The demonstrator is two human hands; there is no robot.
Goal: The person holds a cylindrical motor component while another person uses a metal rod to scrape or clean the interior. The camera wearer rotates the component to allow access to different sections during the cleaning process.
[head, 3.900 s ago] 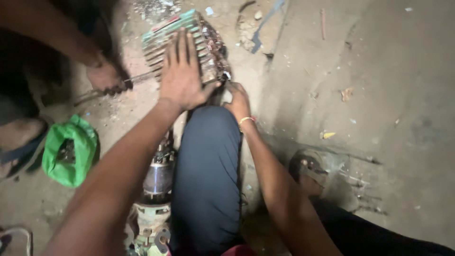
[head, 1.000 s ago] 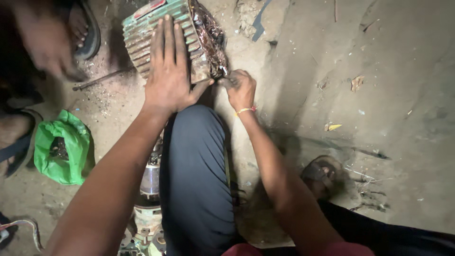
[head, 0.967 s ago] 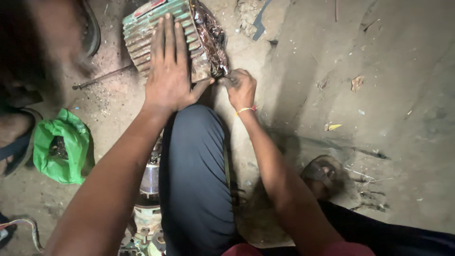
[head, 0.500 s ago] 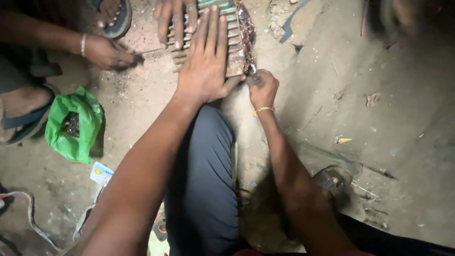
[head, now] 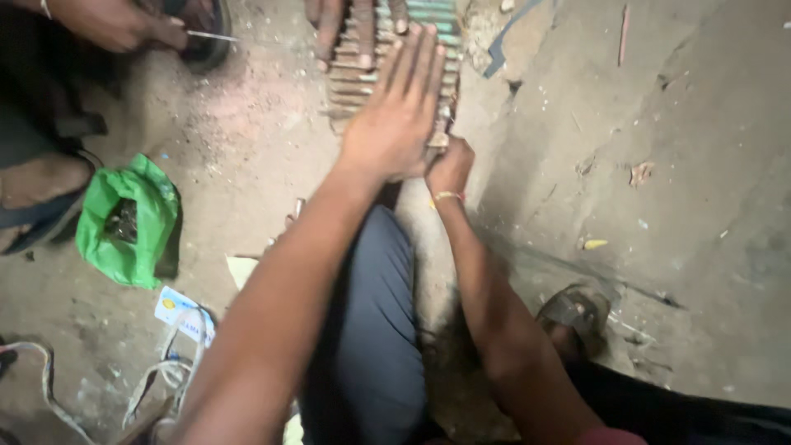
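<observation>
The left hand (head: 395,111) lies flat and open, palm down, fingers stretched toward twelve o'clock, pressing on a ribbed metal block (head: 362,70) that sits on the dirt floor (head: 247,140) at the top of the view. The block's fins are green and rust brown, running side to side. Just at four o'clock from the left hand, the right hand (head: 449,169) is curled closed against the near right corner of the block; what its fingers pinch there is too small and shadowed to tell. A thin band (head: 447,196) circles the right wrist.

At twelve o'clock, another person's hand (head: 346,25) rests its fingers on the far part of the block. At ten o'clock, a second hand of another person (head: 124,25) grips a thin metal rod (head: 212,36), well apart from the block.

The person's knee in dark trousers (head: 371,321) sits between the two forearms, just below the block. A crumpled green bag (head: 128,218) lies at nine o'clock, near a sandalled foot (head: 37,198) at the left edge. A small blue and white card (head: 183,313) and loose cords (head: 49,387) lie at seven o'clock. A worn sandal (head: 573,309) sits at four o'clock beside the right forearm.
</observation>
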